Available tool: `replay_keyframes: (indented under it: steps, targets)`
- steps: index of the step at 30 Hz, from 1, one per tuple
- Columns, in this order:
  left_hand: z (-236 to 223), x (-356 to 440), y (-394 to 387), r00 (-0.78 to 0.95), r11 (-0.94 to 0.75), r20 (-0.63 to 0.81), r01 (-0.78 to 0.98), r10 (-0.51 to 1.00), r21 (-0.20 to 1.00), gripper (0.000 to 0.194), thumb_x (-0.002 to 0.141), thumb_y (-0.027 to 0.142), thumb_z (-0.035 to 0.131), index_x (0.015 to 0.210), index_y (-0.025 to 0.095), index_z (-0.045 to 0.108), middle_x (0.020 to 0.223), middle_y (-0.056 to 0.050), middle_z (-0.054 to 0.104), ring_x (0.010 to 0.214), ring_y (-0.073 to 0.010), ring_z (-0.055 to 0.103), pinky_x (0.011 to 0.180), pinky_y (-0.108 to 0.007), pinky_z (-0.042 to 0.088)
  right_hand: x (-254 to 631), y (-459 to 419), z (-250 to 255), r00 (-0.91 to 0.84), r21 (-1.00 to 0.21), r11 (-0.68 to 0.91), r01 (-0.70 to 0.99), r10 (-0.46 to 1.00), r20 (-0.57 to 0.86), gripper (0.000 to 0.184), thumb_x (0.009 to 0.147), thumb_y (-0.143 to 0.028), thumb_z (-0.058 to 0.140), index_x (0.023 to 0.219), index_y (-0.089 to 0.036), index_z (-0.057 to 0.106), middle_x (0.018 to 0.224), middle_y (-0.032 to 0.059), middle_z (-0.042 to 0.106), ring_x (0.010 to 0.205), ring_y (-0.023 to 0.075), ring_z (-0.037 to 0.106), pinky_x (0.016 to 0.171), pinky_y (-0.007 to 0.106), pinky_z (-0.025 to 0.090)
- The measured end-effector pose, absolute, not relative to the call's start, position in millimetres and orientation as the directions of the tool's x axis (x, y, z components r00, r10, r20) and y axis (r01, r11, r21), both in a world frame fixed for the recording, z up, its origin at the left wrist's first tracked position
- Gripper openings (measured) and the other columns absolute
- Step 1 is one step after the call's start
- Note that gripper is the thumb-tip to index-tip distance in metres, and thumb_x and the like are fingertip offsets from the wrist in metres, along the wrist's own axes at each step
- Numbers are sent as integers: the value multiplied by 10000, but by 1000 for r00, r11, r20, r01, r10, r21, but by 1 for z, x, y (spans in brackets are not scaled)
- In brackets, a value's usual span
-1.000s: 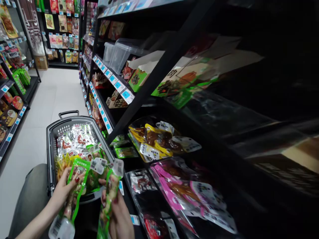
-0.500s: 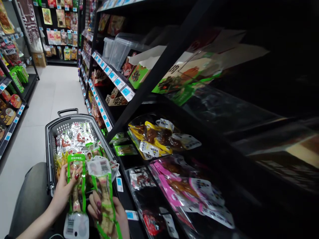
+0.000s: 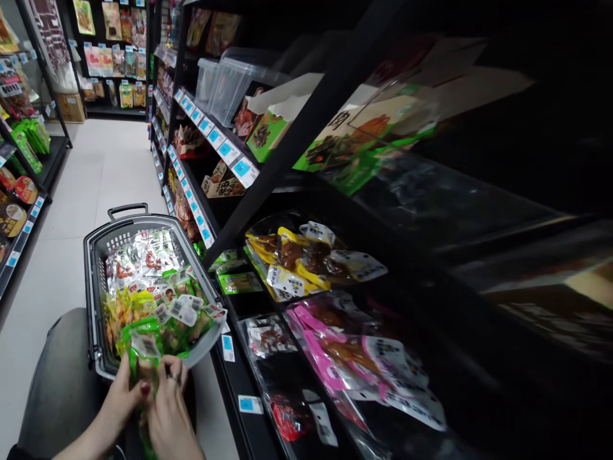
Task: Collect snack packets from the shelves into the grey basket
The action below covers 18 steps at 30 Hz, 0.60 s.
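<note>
Both my hands are together at the near end of a grey shopping basket (image 3: 198, 255). Green-edged clear snack packets (image 3: 146, 348) are gripped between them, pointing up toward the basket. My left hand (image 3: 122, 396) is closed on the left edge, thumb on the front. From the right, my right hand (image 3: 170, 402), with a ring on one finger, has its fingers bent over the same packets. How many packets are in the grip cannot be told. Inside the basket lie silver packets (image 3: 153, 252), yellow packets (image 3: 127, 306) and more green-edged packets (image 3: 189, 319).
A black shelf rack runs along the right, with yellow-edged packs (image 3: 297, 259), pink-edged packs (image 3: 354, 351) and a red pack (image 3: 290, 418) in its low bins. A slanted black post (image 3: 297, 153) crosses in front. My knee (image 3: 57, 377) is left of the basket; pale floor (image 3: 119, 153) stretches ahead.
My right hand has moved left, bringing its green-edged packet against the one in my left hand. The packets have lowered, uncovering more of the basket's contents. The view has shifted slightly.
</note>
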<state>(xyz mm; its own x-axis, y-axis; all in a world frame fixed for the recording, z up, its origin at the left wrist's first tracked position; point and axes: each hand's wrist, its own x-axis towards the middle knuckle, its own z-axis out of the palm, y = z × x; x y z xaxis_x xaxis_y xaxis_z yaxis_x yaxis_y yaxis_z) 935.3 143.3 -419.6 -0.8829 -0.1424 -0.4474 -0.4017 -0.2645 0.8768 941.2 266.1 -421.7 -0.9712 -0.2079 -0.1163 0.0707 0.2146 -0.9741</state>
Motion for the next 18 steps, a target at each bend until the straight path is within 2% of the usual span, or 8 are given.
replay_keyframes:
  steps: [2,4,7,9,11,13,16,18]
  targets:
    - [-415,938,142,-887,-239,-439,-399,-142,885,752,583,488,746,1200,165,462,1230,-143,590,1222,-338,466,1077,-452,312,944,257,-426,-973,-908,417,-33,-219,-65,407,714,-229,601,1119,-183,595,1157,158,556,1160,344,470,989,552,355]
    - [-409,937,142,-885,-277,-433,-378,-173,883,642,631,417,736,1169,183,475,1187,-113,622,1151,-303,537,1026,-430,386,945,254,-427,-986,-867,498,-27,-154,-58,523,691,-187,593,1209,-164,520,1244,170,489,1157,332,479,972,513,395]
    - [-403,925,150,-883,-335,-406,-319,-234,886,538,584,395,771,1021,185,538,1020,-83,692,980,-283,634,896,-400,494,936,266,-427,-988,-868,495,30,-116,-100,635,682,-161,591,1297,-179,436,1286,149,475,1097,286,541,920,424,460]
    - [-403,911,159,-923,-309,-328,-258,-203,916,475,550,375,792,922,181,569,935,-77,710,907,-271,656,849,-385,517,917,283,-429,-975,-882,471,-12,-200,-94,550,698,-128,554,1242,-191,509,1192,119,566,1061,268,568,908,393,466]
    - [-405,897,165,-969,-234,-219,-187,-115,954,436,533,353,801,875,179,594,928,-85,712,906,-272,655,849,-379,517,891,304,-431,-955,-854,504,-125,-296,-35,500,702,-43,468,1165,-193,581,1106,97,620,1048,243,572,909,361,454]
    - [-407,888,162,-988,-148,-139,-129,-62,981,443,534,363,795,896,187,610,965,-95,710,944,-284,648,868,-383,512,865,322,-429,-935,-722,641,-260,-355,22,548,681,32,412,1134,-205,608,1075,76,637,1019,210,572,895,331,441]
    - [-408,884,147,-989,11,-126,-127,-75,992,493,548,440,768,968,244,599,983,-70,714,957,-297,653,859,-393,531,843,336,-424,-892,-345,828,-441,-448,65,391,730,11,463,967,-214,677,923,56,679,916,196,582,815,317,438]
    - [-409,878,138,-996,354,-84,-76,7,932,397,634,519,690,967,322,603,1008,-11,700,928,-262,660,805,-358,552,836,336,-434,-882,-191,861,-472,-462,94,232,767,-64,534,836,-220,690,813,28,693,863,185,587,787,305,428]
